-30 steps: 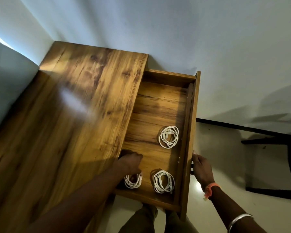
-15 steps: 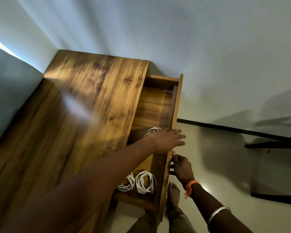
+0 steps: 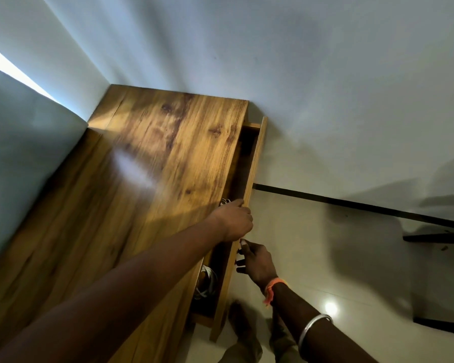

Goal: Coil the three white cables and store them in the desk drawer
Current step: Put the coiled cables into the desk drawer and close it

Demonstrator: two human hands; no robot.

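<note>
The drawer (image 3: 243, 163) stands open only a narrow gap beside the tabletop (image 3: 142, 179). One coiled white cable (image 3: 208, 282) shows inside near its close end. The left hand (image 3: 233, 221) grips the drawer front (image 3: 252, 174) over its top edge. The right hand (image 3: 257, 263) curls against the front's outer face; what it grips I cannot tell.

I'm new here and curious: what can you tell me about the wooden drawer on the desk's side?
The light brown wooden desk drawer is a shallow box with a flat front panel, its grain showing. It stands open by only a narrow gap beside the wooden desk top. White coiled cables lie in its shadowed inside. The left hand curls over the front's top edge; the right hand holds its outer face, where any handle is hidden.
</note>
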